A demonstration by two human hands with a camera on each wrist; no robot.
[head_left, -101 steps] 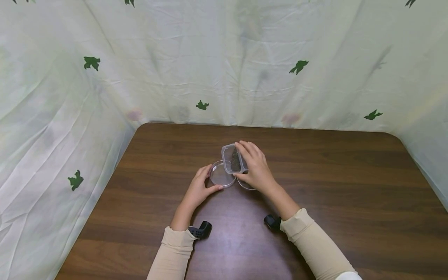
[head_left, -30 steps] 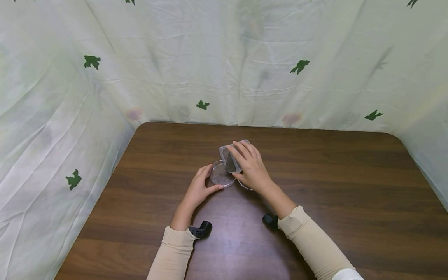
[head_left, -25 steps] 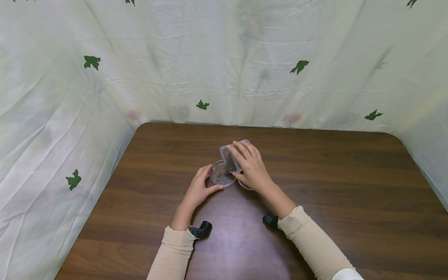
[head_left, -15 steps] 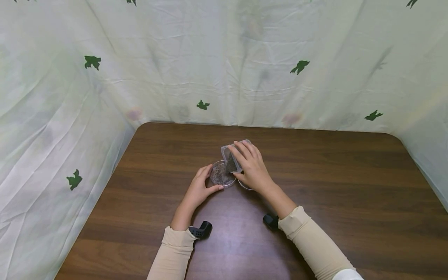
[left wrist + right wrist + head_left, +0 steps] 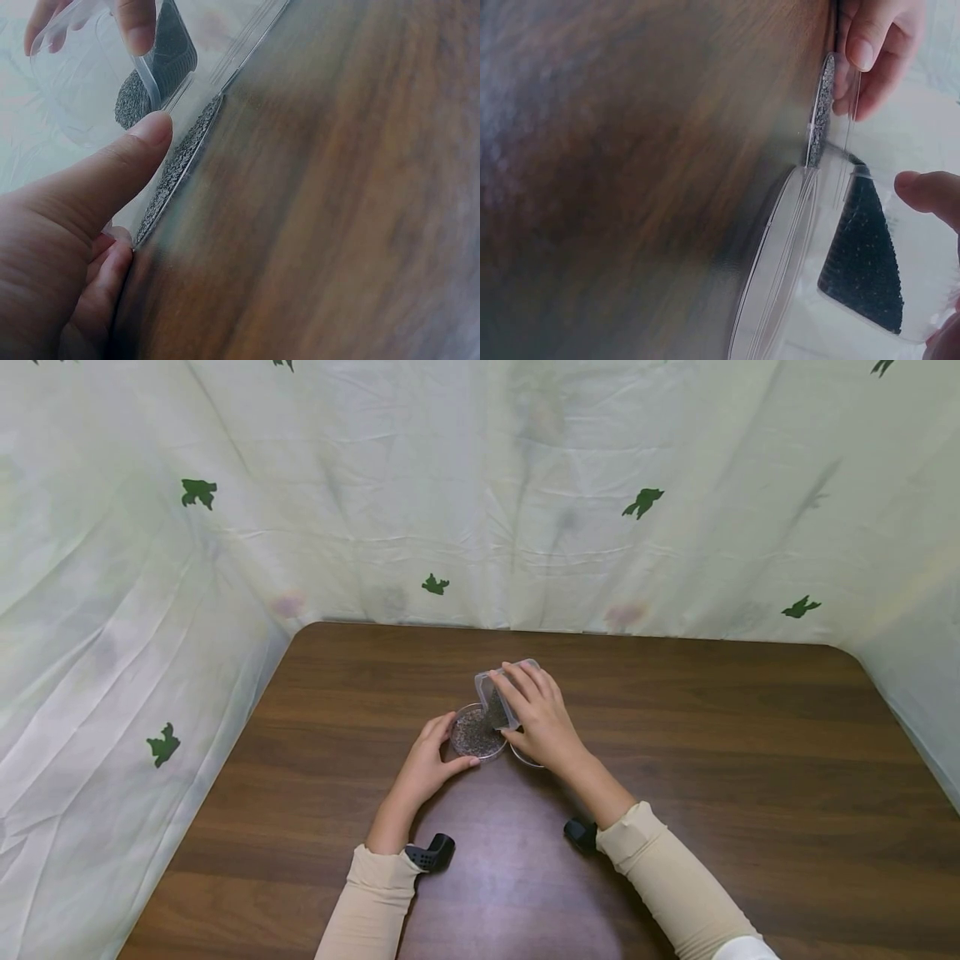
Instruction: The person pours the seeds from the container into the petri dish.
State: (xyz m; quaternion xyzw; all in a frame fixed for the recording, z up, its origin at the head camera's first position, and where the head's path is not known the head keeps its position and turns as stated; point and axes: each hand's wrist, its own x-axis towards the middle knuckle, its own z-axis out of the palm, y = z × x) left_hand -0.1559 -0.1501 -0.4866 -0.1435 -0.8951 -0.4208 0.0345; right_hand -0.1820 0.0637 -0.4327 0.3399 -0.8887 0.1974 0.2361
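My left hand (image 5: 422, 770) holds a clear round petri dish (image 5: 471, 745) on the table, thumb at the near rim and fingers at the far left side. Dark grey granules (image 5: 178, 161) lie across the dish's bottom. Above the dish's right side, my right hand (image 5: 546, 720) grips a clear rectangular plastic container (image 5: 486, 687), tilted toward the left. More dark granules are heaped inside it, and a thin stream runs from its low corner into the dish, as the right wrist view shows. Under the right hand sits a second clear round dish or lid (image 5: 774, 274), partly hidden in the head view.
The brown wooden table (image 5: 705, 760) stretches out around both hands. Pale cloth (image 5: 480, 493) with green leaf-like patches hangs behind it and at both sides. A black wrist camera (image 5: 433, 852) is on the left wrist, another (image 5: 580, 835) on the right.
The right hand has tilted the container further over the petri dish. Granules have spread over the dish's bottom, bare 3.4 seconds ago, and grown denser. The left hand has stayed in place.
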